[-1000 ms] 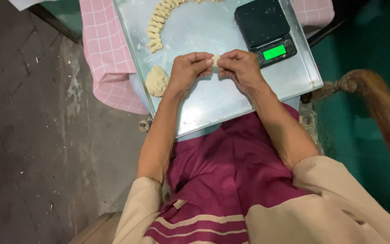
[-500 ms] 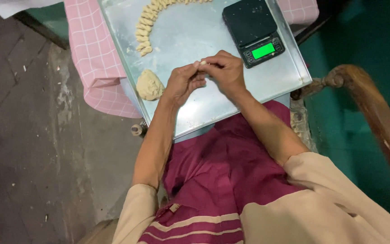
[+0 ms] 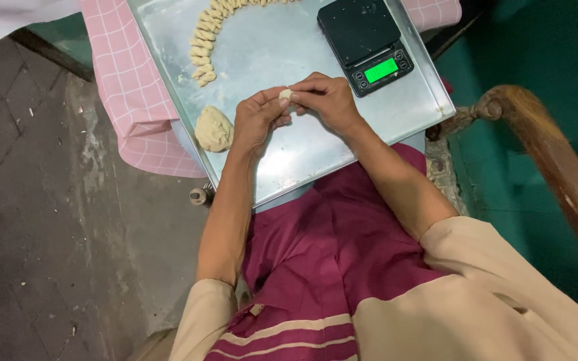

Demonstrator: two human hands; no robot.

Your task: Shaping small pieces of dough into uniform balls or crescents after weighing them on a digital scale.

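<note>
Small dough piece (image 3: 285, 94) pinched in grip of left hand (image 3: 257, 119) and right hand (image 3: 329, 100), over tray (image 3: 342, 150). Shaped pieces (image 3: 203, 48) rowed far left; dough lump (image 3: 213, 128) left unshaped.

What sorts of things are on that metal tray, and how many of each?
Big dough lump: 1
Small dough piece, pinched between left hand and right hand: 1
Curved row of shaped dough pieces: 1 row; pieces too small to count, partly cut off
Black digital scale: 1
Total: 4, on the tray
</note>
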